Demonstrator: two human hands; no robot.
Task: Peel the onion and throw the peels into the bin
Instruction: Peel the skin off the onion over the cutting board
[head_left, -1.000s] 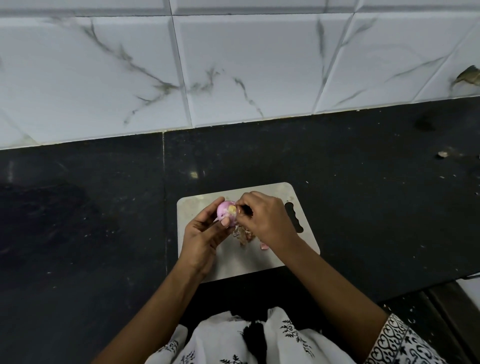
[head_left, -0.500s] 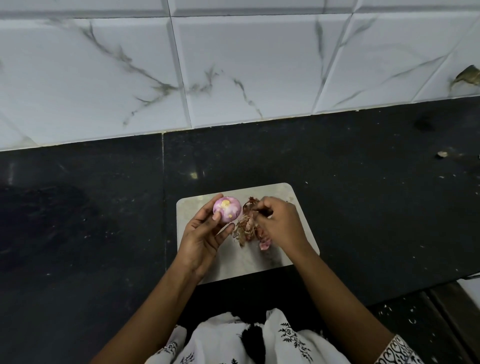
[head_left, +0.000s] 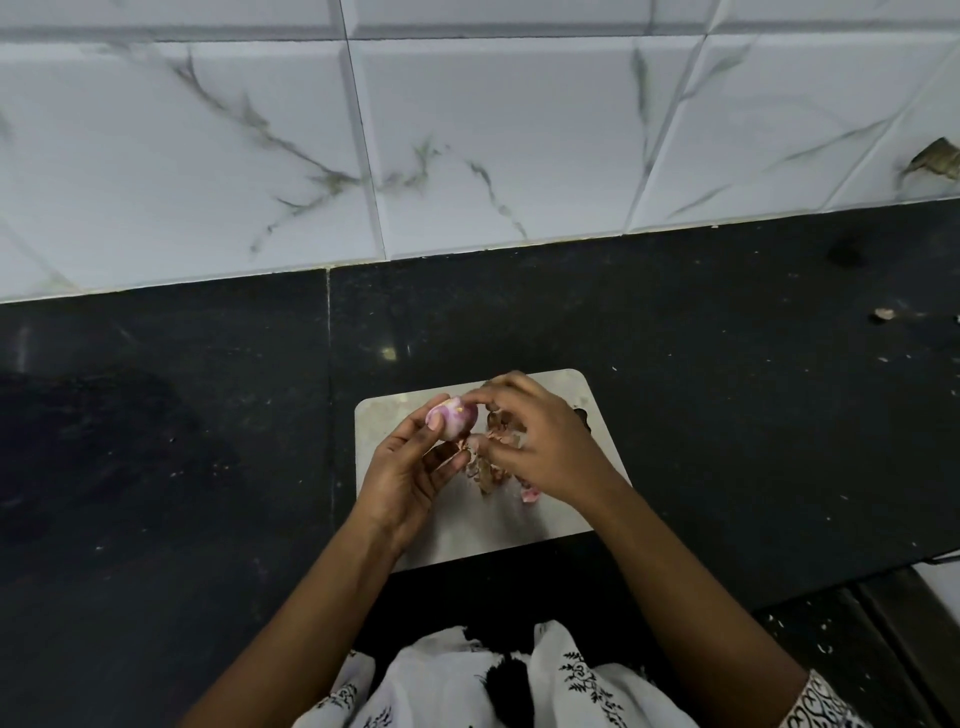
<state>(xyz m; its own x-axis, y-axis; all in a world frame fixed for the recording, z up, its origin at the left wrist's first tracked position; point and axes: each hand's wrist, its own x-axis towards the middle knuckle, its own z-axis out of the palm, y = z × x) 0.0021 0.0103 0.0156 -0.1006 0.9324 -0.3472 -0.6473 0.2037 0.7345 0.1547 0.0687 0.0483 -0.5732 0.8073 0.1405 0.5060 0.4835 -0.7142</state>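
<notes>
A small pink, mostly bare onion (head_left: 451, 418) is held above the white cutting board (head_left: 550, 525) by my left hand (head_left: 410, 475), thumb and fingers wrapped around its lower side. My right hand (head_left: 540, 441) reaches in from the right, and its fingertips pinch at the onion's top and lower right edge. A heap of brown and pink peels (head_left: 493, 467) lies on the board under my right hand, partly hidden by it. No bin is in view.
The board sits on a black stone counter (head_left: 182, 441) backed by a white marbled tile wall (head_left: 467, 145). Small scraps (head_left: 883, 314) lie at the counter's far right. The counter's front edge runs near my white patterned clothing (head_left: 467, 680).
My right hand was down at the peel heap half a second ago; it has come back up and left to the onion. My left hand has turned the onion slightly.
</notes>
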